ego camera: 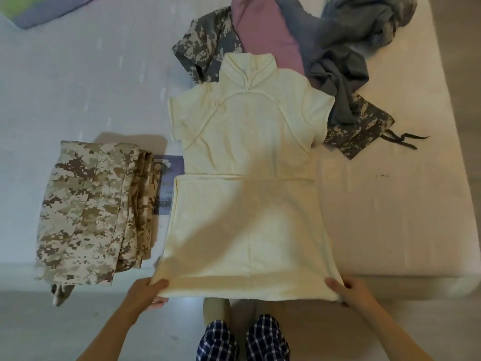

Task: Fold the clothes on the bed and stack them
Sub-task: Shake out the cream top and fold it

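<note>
camouflage in tan and brown, the folded garment (91, 212) lies on the left of the bed (403, 204), a cord end dangling off its near corner over the edge. just beside it, partly under the cream cloth, a printed label (166, 183) shows on the mattress.

left hand (148, 293) pinches the near left corner of the cream dress (247, 178), thumb on top and fingers curled beneath. the dress lies flat in the middle of the bed, collar away from the person, its lower panel doubled up to a straight edge at the waist, its near edge pulled just off the mattress. right hand (348, 290) pinches the near right corner the same way, fingers clamped on the cloth.

beyond and to the right sits the unfolded heap: grey camouflage piece (205, 45), mauve garment (263, 35) and grey garment (338, 56), the dress collar and right sleeve touching them.

risks, as i judge them: if the two corners rise unevenly, the doubled panel could slide and the fold go crooked. the short sleeves stick out sideways and may bunch if not tucked in first. carrying the edge forward could also drag the collar into the heap and snag the camouflage drawstring.
</note>
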